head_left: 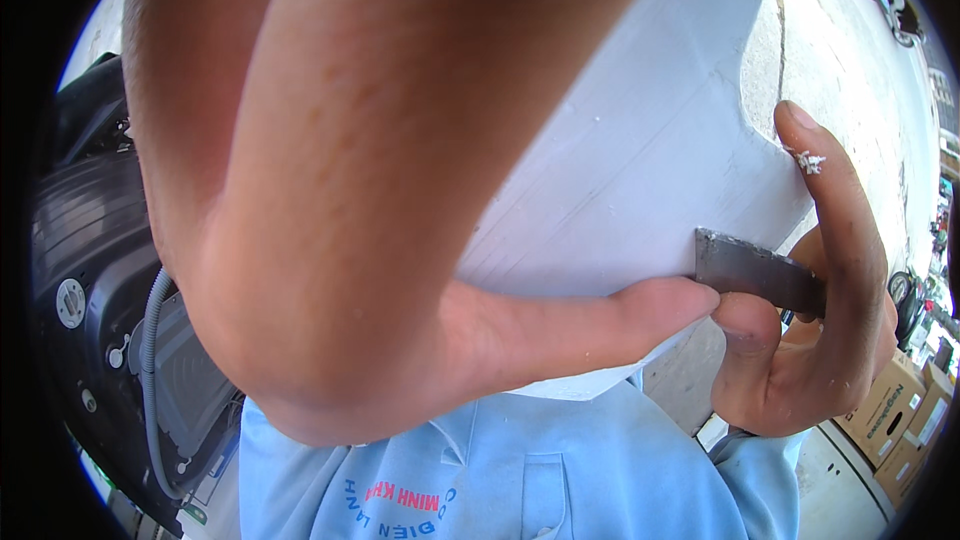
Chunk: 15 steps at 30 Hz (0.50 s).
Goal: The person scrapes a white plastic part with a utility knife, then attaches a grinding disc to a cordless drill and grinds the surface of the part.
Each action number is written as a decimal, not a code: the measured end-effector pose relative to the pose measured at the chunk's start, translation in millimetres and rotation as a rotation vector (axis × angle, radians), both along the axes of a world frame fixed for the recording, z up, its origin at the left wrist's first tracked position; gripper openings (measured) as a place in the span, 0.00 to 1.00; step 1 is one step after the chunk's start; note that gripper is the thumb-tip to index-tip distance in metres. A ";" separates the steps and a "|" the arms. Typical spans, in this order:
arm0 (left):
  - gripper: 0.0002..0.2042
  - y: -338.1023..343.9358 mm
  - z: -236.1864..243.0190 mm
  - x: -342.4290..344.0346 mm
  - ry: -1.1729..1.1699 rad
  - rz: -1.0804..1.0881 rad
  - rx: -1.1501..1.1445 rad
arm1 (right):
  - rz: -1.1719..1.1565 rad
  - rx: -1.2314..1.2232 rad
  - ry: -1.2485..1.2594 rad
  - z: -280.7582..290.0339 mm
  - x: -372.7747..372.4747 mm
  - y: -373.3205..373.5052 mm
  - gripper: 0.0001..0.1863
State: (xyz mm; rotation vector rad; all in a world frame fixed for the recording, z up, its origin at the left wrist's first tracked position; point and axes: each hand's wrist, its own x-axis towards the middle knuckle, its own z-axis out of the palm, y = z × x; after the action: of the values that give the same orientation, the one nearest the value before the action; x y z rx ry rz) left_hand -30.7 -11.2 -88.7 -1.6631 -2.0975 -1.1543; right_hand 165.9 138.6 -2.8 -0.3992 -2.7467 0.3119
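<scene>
My left hand (pixel 380 290), large and close to the camera, fills much of the left and centre. Its thumb lies along the lower part of a white sheet (pixel 625 140), its tip beside a dark flat metal blade (pixel 750 265); its other fingers are mostly out of sight. My right hand (pixel 820 330) grips the blade at the right, thumb bent up against its lower edge and index finger raised along the sheet's notched edge. Small white shavings (pixel 812 162) cling to that finger. The blade's corner rests at the sheet's surface.
A black moulded unit (pixel 90 240) with a grey corrugated hose (pixel 150 360) stands at left. Cardboard boxes (pixel 890 415) are at lower right. A pale cracked pavement (pixel 850 60) and a chain (pixel 905 30) show at upper right. My blue shirt (pixel 600 460) is below.
</scene>
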 end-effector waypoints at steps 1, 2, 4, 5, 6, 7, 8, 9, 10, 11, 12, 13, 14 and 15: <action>0.17 -0.4 -0.2 0.7 0.002 0.007 0.002 | 0.000 0.007 -0.005 -0.2 0.3 0.5 0.39; 0.17 -0.6 -0.3 0.6 0.004 0.014 0.004 | 0.000 -0.003 -0.013 0.8 -0.1 -0.1 0.39; 0.17 0.4 -2.8 2.2 0.006 0.026 0.012 | -0.006 -0.018 -0.031 3.5 -1.2 -1.6 0.39; 0.17 0.4 -3.7 3.2 0.003 0.027 0.018 | -0.013 -0.021 -0.042 4.6 -1.5 -2.5 0.39; 0.17 3.9 -4.0 2.4 0.004 0.021 0.028 | -0.027 -0.028 -0.043 4.4 -1.0 -3.6 0.39; 0.17 5.3 -3.7 2.3 0.002 0.025 0.032 | -0.038 -0.039 -0.043 5.1 -1.3 -4.2 0.39; 0.17 4.4 -2.7 3.4 -0.003 0.030 0.028 | -0.058 -0.051 -0.033 4.4 -0.6 -5.3 0.39; 0.17 4.2 -1.5 6.1 -0.013 0.032 0.030 | -0.056 -0.042 -0.005 1.0 0.5 -3.6 0.39; 0.17 1.8 -0.8 4.4 -0.011 0.043 0.025 | -0.039 -0.035 0.025 -1.5 0.4 -2.4 0.39; 0.17 -0.1 0.1 4.8 -0.011 0.049 0.027 | 0.000 -0.006 0.074 -8.8 0.0 4.7 0.39; 0.17 -2.0 1.1 4.9 -0.010 0.056 0.024 | -0.001 -0.004 0.072 -7.8 0.0 4.6 0.40; 0.17 -0.5 0.1 3.9 -0.009 0.058 0.024 | -0.009 0.003 0.071 -8.0 0.6 4.8 0.40; 0.17 0.3 -0.5 4.2 -0.006 0.054 0.026 | -0.056 -0.018 0.019 0.0 1.2 -2.1 0.41; 0.17 1.6 -1.0 4.7 -0.006 0.052 0.027 | -0.065 -0.023 -0.014 1.9 2.9 -2.5 0.42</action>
State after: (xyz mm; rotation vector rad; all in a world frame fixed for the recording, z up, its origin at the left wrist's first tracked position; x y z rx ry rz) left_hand -26.0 -9.6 -89.7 -1.5850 -2.1063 -1.1682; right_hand 168.8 136.2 -1.0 -0.4978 -2.7389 0.3256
